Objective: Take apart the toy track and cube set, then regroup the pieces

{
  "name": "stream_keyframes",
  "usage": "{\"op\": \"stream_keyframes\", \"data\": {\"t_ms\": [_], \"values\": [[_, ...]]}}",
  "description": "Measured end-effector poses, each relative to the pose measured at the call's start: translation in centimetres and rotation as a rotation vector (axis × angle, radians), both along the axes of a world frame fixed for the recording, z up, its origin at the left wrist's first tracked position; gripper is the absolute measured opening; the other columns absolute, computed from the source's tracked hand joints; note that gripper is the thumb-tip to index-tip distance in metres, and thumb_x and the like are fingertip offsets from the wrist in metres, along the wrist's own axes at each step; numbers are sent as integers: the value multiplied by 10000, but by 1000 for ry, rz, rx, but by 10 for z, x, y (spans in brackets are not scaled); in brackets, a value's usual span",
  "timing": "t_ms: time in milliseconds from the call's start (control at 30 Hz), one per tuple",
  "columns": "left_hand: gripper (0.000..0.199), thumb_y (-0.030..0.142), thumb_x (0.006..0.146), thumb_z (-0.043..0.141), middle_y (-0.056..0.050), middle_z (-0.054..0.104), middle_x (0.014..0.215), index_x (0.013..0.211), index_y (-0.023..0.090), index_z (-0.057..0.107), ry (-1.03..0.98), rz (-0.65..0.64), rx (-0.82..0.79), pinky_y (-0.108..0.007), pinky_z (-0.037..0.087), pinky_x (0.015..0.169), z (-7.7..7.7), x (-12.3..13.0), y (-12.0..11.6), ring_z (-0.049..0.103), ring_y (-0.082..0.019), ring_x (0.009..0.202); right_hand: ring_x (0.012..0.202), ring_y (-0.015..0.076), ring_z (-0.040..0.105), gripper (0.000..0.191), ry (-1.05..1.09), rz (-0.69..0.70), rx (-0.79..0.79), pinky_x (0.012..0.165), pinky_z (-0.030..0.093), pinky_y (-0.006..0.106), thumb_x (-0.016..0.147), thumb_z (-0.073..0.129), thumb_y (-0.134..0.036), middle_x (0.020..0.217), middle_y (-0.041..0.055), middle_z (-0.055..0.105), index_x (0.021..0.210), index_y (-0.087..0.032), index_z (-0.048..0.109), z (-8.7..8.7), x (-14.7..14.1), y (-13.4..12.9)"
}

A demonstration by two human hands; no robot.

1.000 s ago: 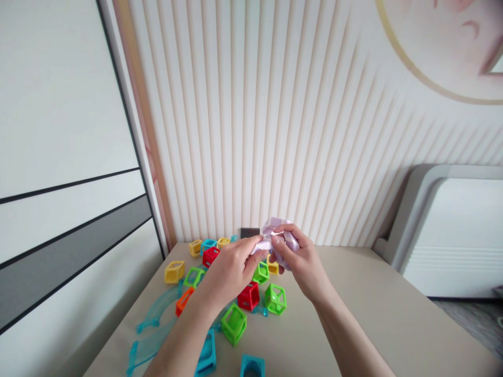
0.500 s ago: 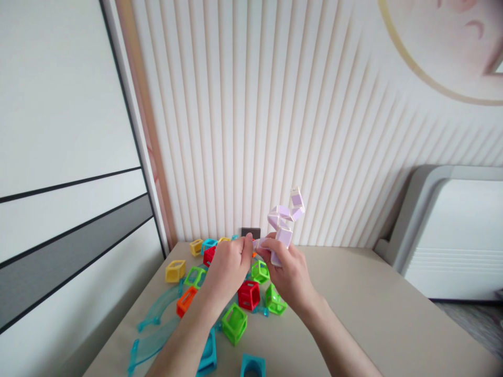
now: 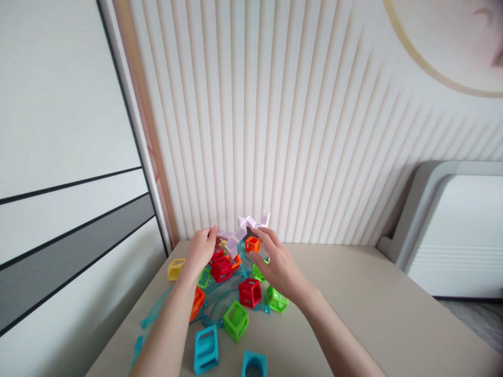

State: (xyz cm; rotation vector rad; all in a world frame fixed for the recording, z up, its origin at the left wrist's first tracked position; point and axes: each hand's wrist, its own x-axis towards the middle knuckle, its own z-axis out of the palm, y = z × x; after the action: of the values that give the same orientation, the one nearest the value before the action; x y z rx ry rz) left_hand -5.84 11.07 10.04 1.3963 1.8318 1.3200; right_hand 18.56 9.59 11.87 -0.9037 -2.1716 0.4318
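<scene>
A pale purple and white segmented toy (image 3: 232, 245), bent in a zigzag, hangs above the coloured blocks near the wall. My left hand (image 3: 203, 247) pinches its left end between thumb and fingers. At the toy's right side is my right hand (image 3: 273, 259), with thumb and fingers apart; its fingertips are near the upper segments, and whether they touch is unclear. Below the hands lie a red block (image 3: 221, 268), an orange block (image 3: 252, 244) and another red block (image 3: 250, 292).
On the beige table (image 3: 338, 314) are green blocks (image 3: 236, 320), blue blocks (image 3: 206, 349), a yellow block (image 3: 175, 269) and translucent blue track pieces (image 3: 157, 308). A ribbed wall (image 3: 251, 131) stands behind, a white cabinet (image 3: 70, 131) at left.
The toy has moved left and down and now spans between the hands. My left hand has shifted left with its end; my right hand has opened from its grip.
</scene>
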Motion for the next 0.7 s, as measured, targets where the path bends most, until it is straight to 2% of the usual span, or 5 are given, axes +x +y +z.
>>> {"op": "stream_keyframes", "data": {"t_ms": [167,333,467,567,700], "values": [[461,401,1001,436,-62,657,489,625,194,606,82,113,-108,-282,479,546,-18,-17,11,715,-247,541,1220,278,633,432,-71,-14,-45,1044,501,460,1001,543,-305,1441,111,542,1432,-305,508,-3,4,6],[461,446,1023,401,-80,735,606,773,173,674,122,131,-150,-285,509,564,-34,-17,20,744,-244,575,1163,271,661,392,-112,-26,-78,981,518,421,1009,529,-311,1386,96,586,1400,-303,534,-3,6,8],[433,455,1024,392,-167,793,1026,1101,144,684,201,201,-91,-374,564,826,-30,-14,17,764,-314,987,1134,260,672,369,-117,-49,-68,942,517,391,1010,523,-316,1364,82,602,1378,-303,548,-5,6,10],[447,419,1009,420,-222,677,1318,1265,113,621,287,240,-11,-480,460,1069,-21,-7,10,579,-362,1324,1075,247,688,339,-126,-77,-65,876,524,361,1007,527,-326,1311,77,634,1340,-297,579,-6,8,12],[506,405,1005,419,-259,478,1512,1376,83,539,381,284,112,-554,310,1195,-3,5,-3,328,-374,1503,1041,236,692,309,-122,-98,-51,841,519,340,1004,515,-296,1249,77,674,1293,-275,622,-6,10,15]]}}
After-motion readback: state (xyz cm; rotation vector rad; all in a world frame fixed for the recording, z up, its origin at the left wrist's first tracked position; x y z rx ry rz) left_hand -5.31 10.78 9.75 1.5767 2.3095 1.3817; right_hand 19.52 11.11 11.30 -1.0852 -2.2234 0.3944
